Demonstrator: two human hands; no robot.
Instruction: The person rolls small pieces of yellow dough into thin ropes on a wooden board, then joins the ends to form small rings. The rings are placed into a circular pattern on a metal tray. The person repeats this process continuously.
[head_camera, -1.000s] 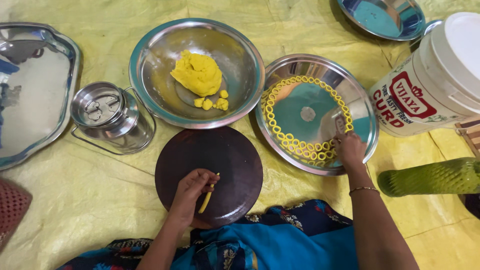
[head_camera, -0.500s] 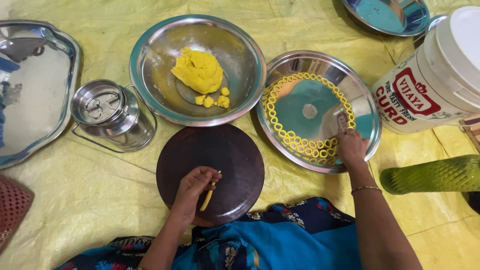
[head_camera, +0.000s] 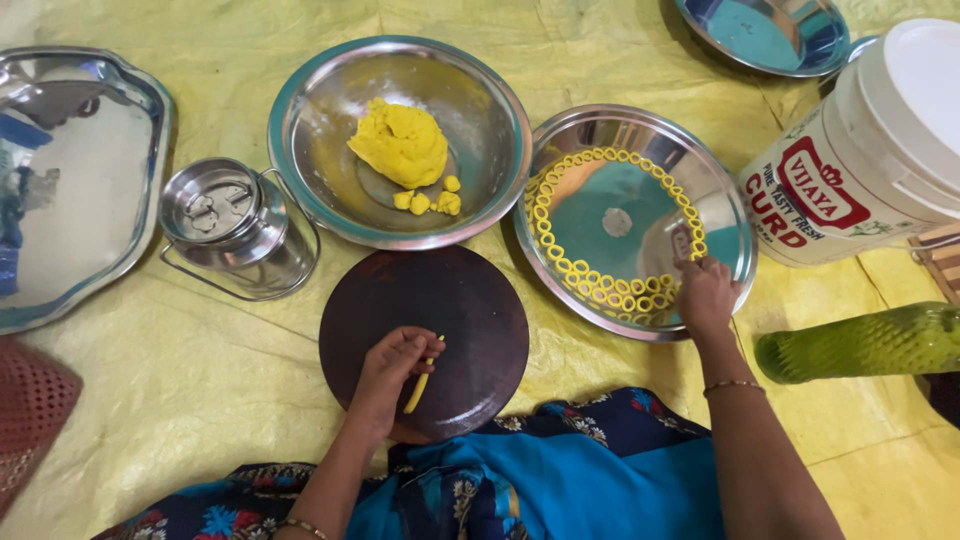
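Head | left hand (head_camera: 392, 372) still pinches dough strip (head_camera: 418, 388) | right hand (head_camera: 706, 295) (fingers together) stays at plate (head_camera: 730, 215)

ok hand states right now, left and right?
Left hand: closed loosely on a thin yellow dough strip, over the round dark board.
Right hand: fingers curled at the dough rings on the steel plate; holding anything, cannot tell.

Yellow plastic sheet (head_camera: 200, 390), creased, spread flat. Bears: dark round board (head_camera: 470, 300), steel bowl (head_camera: 300, 120), steel plate (head_camera: 735, 215), lidded steel can (head_camera: 235, 225), white tub (head_camera: 880, 150), green bottle (head_camera: 860, 343).
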